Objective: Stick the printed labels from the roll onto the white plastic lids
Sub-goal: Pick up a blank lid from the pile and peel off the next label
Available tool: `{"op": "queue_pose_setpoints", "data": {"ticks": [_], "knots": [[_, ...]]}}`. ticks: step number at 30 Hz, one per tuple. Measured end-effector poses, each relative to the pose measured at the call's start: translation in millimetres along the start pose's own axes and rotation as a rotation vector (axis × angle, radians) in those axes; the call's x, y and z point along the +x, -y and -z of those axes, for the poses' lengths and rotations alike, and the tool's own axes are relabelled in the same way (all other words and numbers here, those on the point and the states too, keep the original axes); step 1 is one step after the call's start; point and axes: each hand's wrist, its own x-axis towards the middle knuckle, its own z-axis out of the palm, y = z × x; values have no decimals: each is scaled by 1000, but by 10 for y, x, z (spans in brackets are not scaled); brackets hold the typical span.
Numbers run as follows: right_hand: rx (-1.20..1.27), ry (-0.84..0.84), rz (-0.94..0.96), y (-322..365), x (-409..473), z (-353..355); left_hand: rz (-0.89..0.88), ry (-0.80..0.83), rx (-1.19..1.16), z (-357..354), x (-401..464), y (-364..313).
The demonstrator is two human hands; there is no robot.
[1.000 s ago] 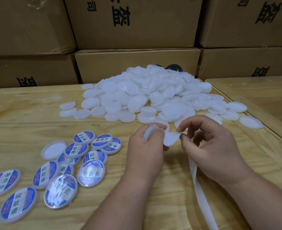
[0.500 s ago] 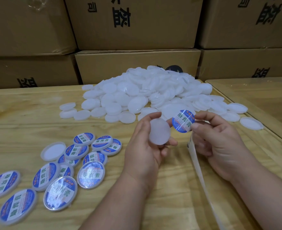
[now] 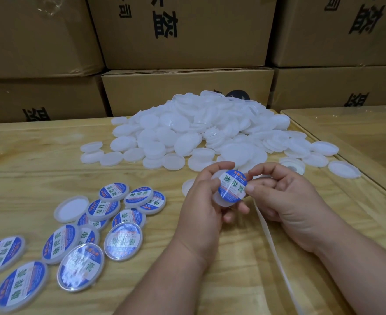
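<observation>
My left hand (image 3: pixel 204 208) grips a white plastic lid (image 3: pixel 222 201) by its edge, above the wooden table (image 3: pixel 28 160). A round blue and white printed label (image 3: pixel 232 185) lies on the lid's face. My right hand (image 3: pixel 285 198) pinches the label's right edge between thumb and forefinger. The white backing strip (image 3: pixel 276 248) of the label roll runs from under my right hand down toward the bottom edge; the roll itself is out of view. A big heap of bare white lids (image 3: pixel 210 133) lies behind my hands. Several labelled lids (image 3: pixel 124 241) lie at the front left.
Brown cardboard boxes (image 3: pixel 183 92) are stacked along the table's far edge. A second table surface (image 3: pixel 358 133) adjoins on the right. One unlabelled lid (image 3: pixel 71 209) lies rim-up among the labelled ones. Loose white lids (image 3: pixel 344 169) are scattered near the right seam.
My right hand peeled a label off the strip, carried it leftward and set it on the lid. My left hand turned the lid face-up toward me.
</observation>
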Motion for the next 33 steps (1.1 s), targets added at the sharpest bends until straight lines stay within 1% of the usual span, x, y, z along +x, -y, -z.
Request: {"op": "queue_pose_setpoints", "data": {"ticks": [10,15,26,33], "knots": [[-26,3,-19,-13,-3,1,-19,13,140,-10,-21,13],[9,23,-23,-13,-1,10,-23,12,151,-24,-38,1],[-28,23,-10,-10,-8,15,-97,-29,231,-40,-43,15],[-29,25,2,0,-2,2,-117,-26,259,-17,-30,61]]}}
